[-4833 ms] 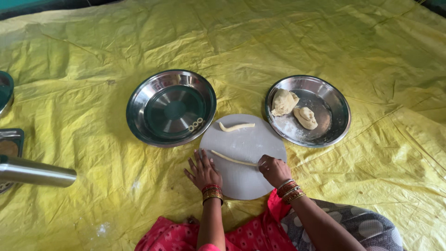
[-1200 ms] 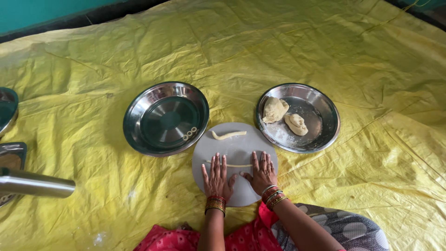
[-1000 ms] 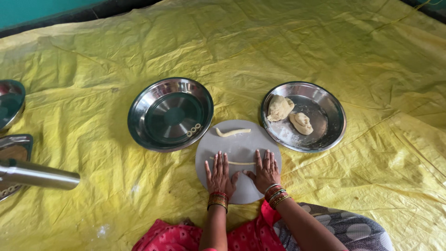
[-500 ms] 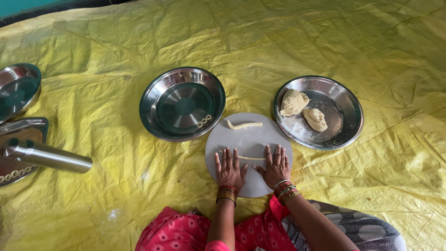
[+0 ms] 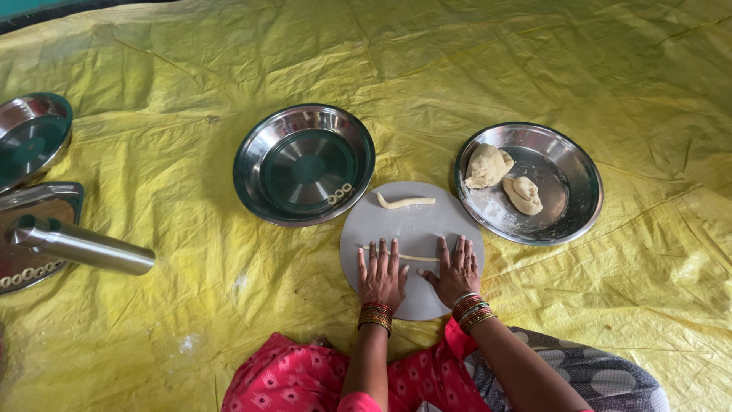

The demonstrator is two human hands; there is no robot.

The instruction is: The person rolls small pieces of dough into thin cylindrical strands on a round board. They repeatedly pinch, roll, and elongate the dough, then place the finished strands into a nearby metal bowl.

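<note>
Both hands lie flat, palms down and fingers spread, low in the middle of the frame on a round grey board (image 5: 412, 229). The left hand (image 5: 381, 276) and the right hand (image 5: 456, 271) sit side by side with a small gap between them, gripping nothing; their fingers press on a thin rope of dough (image 5: 418, 258) that runs across the board under the fingertips. Bangles ring both wrists.

Higher on the board, clear of the hands, lies a second, shorter dough strip (image 5: 406, 202).

To the upper left of the board stands an empty-looking steel bowl (image 5: 255, 164) with a few small dough rings (image 5: 340, 194) near its lower right rim. To the upper right, a steel plate (image 5: 568, 206) carries two lumps of dough (image 5: 488, 165).

At the left edge of the frame lie a metal cylinder (image 5: 84, 246), a tray (image 5: 46, 200) and another steel dish (image 5: 30, 133). Everything rests on a yellow sheet (image 5: 191, 69).
</note>
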